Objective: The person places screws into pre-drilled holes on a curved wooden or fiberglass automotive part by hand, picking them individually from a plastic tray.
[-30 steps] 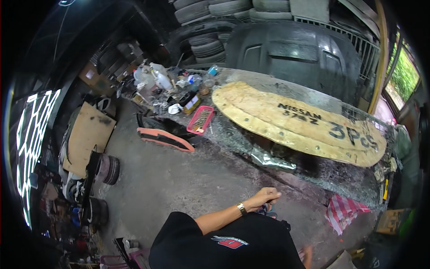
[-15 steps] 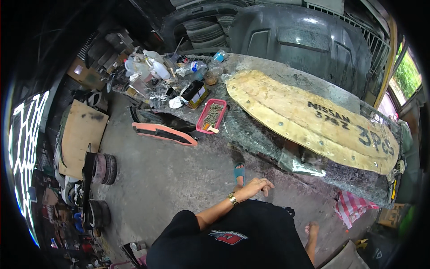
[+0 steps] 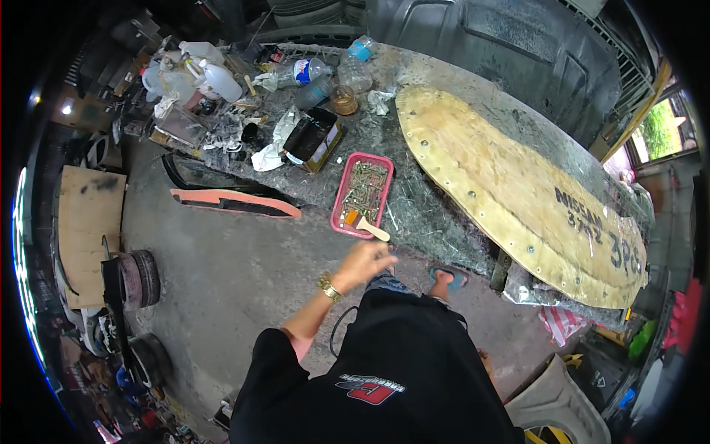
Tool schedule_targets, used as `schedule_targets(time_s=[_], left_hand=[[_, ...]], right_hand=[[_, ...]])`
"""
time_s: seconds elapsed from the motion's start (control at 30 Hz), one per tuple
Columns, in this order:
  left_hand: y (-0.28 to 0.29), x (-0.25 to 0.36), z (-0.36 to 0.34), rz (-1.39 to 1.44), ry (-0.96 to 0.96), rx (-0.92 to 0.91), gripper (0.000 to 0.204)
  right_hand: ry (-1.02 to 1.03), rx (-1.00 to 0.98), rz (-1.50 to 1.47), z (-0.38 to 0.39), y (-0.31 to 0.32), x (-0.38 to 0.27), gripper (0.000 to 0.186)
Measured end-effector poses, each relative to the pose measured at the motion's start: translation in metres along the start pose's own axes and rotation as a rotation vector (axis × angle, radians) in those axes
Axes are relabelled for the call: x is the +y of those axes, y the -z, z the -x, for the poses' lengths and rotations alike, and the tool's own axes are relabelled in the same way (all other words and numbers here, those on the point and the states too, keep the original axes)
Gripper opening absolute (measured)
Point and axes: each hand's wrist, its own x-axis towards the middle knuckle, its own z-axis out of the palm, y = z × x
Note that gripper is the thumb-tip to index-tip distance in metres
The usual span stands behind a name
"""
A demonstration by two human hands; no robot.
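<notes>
My left hand (image 3: 362, 263), with a gold watch on its wrist, hangs just short of the table edge. Its fingers are loosely bent and apart, and they hold nothing. Closest to it is a paint brush (image 3: 367, 226) with a pale wooden handle. The brush lies in a pink-red plastic tray (image 3: 337, 197) full of bolts or screws (image 3: 364, 185), its handle sticking out over the rim. Only a sliver of my right hand (image 3: 485, 360) shows beside my black shirt; its fingers are hidden.
A long curved yellowish mould panel (image 3: 488, 170) covers the worktable's (image 3: 436, 63) right side. Left of the tray stand a black-lined open can (image 3: 314, 140), plastic bottles (image 3: 220, 80) and rags. A dark part with an orange edge (image 3: 237, 201) leans by the table. Tires (image 3: 139, 277) lie left.
I have moved closer to the table, toward the tray. My left hand has gone forward and left, from over my waist to near the brush handle. My right hand has slipped mostly behind my shirt.
</notes>
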Motion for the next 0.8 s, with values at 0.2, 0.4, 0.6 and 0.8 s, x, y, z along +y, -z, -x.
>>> schedule_targets(time_s=[0.2,0.4,0.6,0.8], left_hand=[[0.061,-0.11,-0.052,-0.348,-0.152,0.445,0.013],[0.068,-0.136,-0.065,-0.523,-0.138,0.546,0.015],[0.056,-0.145,-0.079,-0.801,-0.108,0.446,0.017],[0.046,-0.15,-0.089,-0.875,-0.063,0.458,0.018]], right_hand=[[-0.123,0.057,0.114,0.01,-0.036,-0.032,0.018],[-0.06,0.11,0.071,0.01,-0.072,-0.14,0.024],[-0.028,0.099,0.047,-0.006,-0.076,-0.154,0.026],[0.043,0.019,0.029,-0.005,-0.067,-0.138,0.021]])
